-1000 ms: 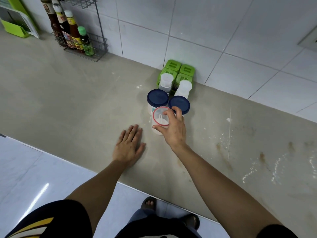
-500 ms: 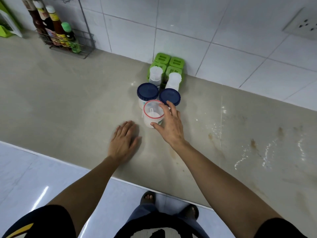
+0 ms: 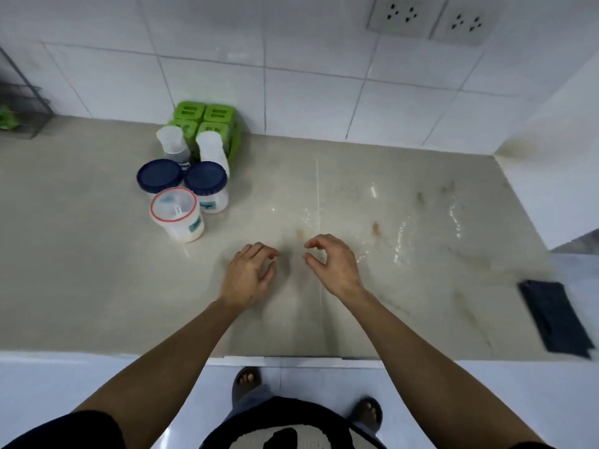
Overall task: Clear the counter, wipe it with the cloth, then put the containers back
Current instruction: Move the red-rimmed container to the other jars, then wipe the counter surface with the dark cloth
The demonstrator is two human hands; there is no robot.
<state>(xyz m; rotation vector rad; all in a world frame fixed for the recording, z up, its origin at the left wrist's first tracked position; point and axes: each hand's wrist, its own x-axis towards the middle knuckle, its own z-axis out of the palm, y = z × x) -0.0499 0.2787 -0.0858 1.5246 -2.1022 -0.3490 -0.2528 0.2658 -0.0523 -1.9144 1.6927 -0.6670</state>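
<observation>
A: Head view: where are the containers?

B: Bunched at the back left of the tabletop (image 3: 97, 286): 2 blue-lidded jars (image 3: 181, 179), the red-rimmed tub (image 3: 176, 213), green boxes (image 3: 205, 119). The cloth (image 3: 556, 319) lies at the right edge.

A: Best move?

B: I'd fetch the cloth and work the brown stains (image 3: 376, 228) toward the edge.

A: Each grip?

B: Left hand (image 3: 248, 275) and right hand (image 3: 334, 264) hover with fingers loosely curled apart, holding nothing.
</observation>
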